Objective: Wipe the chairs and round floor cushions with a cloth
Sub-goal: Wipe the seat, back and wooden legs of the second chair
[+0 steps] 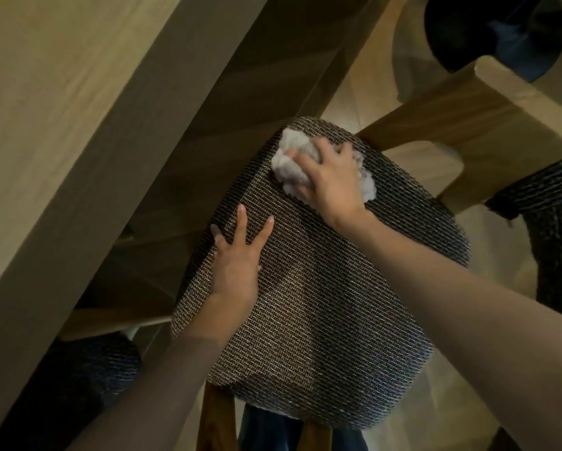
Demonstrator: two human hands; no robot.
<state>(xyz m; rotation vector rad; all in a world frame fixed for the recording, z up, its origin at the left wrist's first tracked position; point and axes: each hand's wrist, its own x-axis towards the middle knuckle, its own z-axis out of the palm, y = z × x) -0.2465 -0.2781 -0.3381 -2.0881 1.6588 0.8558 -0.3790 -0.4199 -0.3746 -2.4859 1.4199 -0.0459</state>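
Two hands are on one chair seat (305, 304). The right hand (331, 180) holds the cloth (287, 161), fingers curled over the wad and pressing it down on the far end of the seat, just beside a pale wooden rail (468, 102). The left hand (237, 265) lies flat on the seat's left edge, fingers straight and spread, holding nothing; it appears to steady the chair.

The relation that matters: almost all of the seat lies nearer the person than the cloth does. The seat's long axis runs from that far end back toward the body, so the next stroke is probably a pull along it, and the right hand, already on the cloth, is the one to make it. The left hand sits in the path on its own side and may need to shift.

The seat is a rounded, slightly tapered pad in a coarse dark-and-cream weave, ribbed enough to catch lint. The cloth is white, soft and crumpled into a loose ball. A smooth light-wood table (62, 125) slants along the left, close to the seat. A second chair (552, 229) with the same weave stands at the right. A dark round shape (494, 30) shows at top right; I cannot tell whether it is a cushion.
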